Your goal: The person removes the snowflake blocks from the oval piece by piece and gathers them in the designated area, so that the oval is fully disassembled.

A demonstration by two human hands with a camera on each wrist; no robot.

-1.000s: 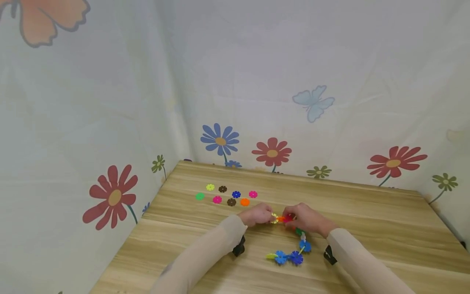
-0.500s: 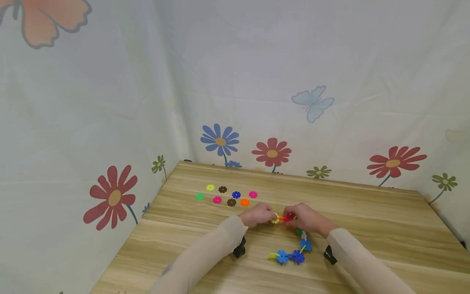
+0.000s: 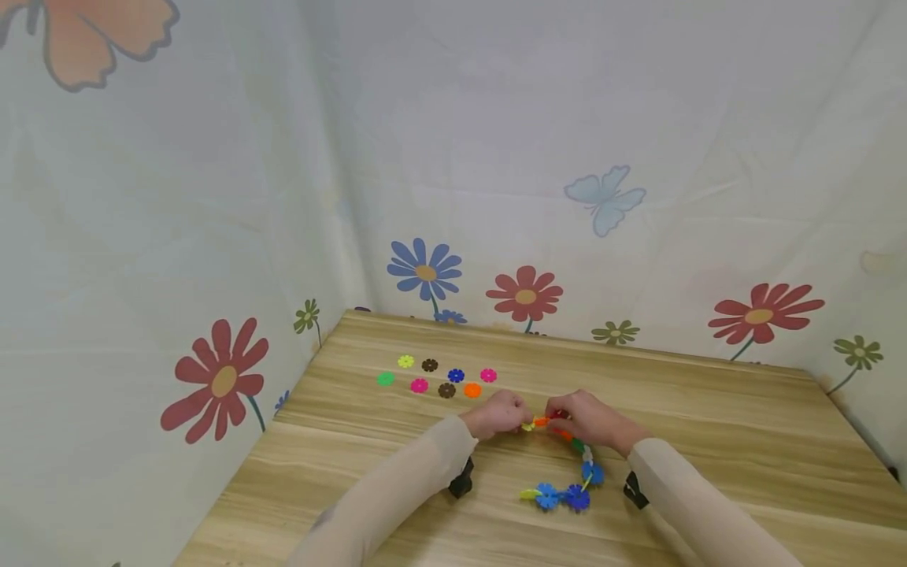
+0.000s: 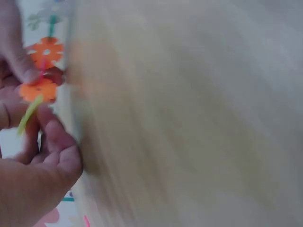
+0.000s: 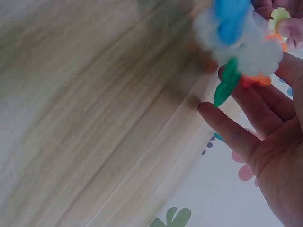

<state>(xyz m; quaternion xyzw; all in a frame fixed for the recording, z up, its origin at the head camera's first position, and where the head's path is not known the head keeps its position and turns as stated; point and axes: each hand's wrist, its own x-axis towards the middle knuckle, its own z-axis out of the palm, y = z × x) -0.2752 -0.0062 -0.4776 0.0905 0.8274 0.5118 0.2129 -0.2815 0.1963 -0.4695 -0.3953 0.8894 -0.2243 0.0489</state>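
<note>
My left hand pinches a yellow flower-shaped interlocking disc at the end of a chain of such plastic discs. Slotted to it is an orange disc, followed by a pink one seen edge-on and a second orange disc. My right hand grips the chain around the pink disc, partly covering it. Past the right fingers, a green disc, white discs and blue discs follow. The chain curves down to a yellow disc at its other end.
Loose discs lie in two rows left of the hands, among them a green disc, an orange disc and a dark blue disc. The wooden table meets a flower-printed curtain at its back and left edges.
The yellow disc at my left fingertips has tilted from nearly face-on to flatter. The orange disc beside it shows more of its face. The chain's blue part has shifted slightly right.
</note>
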